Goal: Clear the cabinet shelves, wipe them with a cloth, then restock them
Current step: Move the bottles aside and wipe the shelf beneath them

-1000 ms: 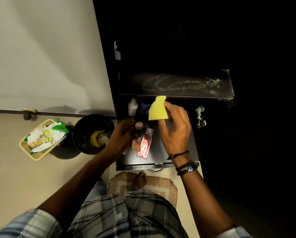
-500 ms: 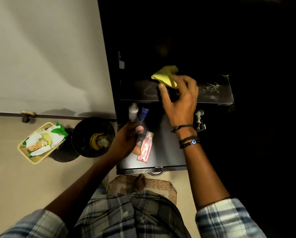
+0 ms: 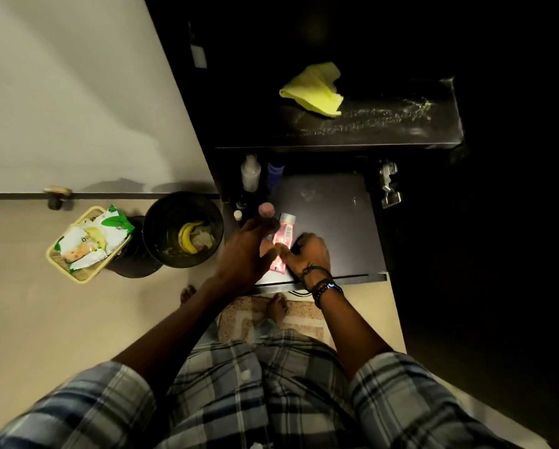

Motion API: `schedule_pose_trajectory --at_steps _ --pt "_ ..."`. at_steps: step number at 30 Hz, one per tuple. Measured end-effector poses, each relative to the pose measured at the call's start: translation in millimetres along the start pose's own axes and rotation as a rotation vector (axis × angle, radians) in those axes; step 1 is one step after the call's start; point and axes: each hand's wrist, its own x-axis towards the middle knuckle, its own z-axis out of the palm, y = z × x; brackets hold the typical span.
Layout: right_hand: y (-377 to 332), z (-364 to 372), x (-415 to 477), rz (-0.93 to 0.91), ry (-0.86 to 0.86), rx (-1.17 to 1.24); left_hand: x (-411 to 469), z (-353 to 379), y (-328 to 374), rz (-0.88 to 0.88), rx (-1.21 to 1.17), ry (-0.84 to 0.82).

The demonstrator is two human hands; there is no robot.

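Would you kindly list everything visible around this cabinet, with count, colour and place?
cloth: 1, yellow, crumpled on the upper shelf
upper shelf: 1, dark, streaked
lower shelf: 1, dark, beneath it
pink tube: 1, pink, lying near the lower shelf's front
clear bottle: 1, whitish, lower shelf, back left
blue bottle: 1, blue, beside the clear one
hinge: 1, metal, cabinet's right side
bin: 1, black, on the floor left of the cabinet, banana peel inside
basket: 1, yellow, left of the bin, holding green-white packets
mat: 1, beige, on the floor
left hand: grips pink-capped bottle
right hand: bracelets at the wrist, at the tube's near end; grip unclear
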Motion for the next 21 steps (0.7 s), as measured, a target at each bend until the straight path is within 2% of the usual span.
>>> schedule_pose_trajectory --at_steps 2,6,11,16,21 --pt "-1 7 -1 -0.005 -0.008 -0.023 2 1 4 -0.008 0.022 0.047" --pt "-1 16 -2 -0.062 -0.007 -0.092 -2 0 5 0.047 0.047 0.028" --pt "8 9 0 -0.004 -0.009 0.047 -8 0 2 0.091 0.066 0.013" --pt "52 -21 2 -0.006 0.109 0.137 -11 0 -2 0.105 0.063 -0.006" --pt "103 -66 12 0.083 0.232 0.006 -11 6 0 0.105 0.086 -0.026"
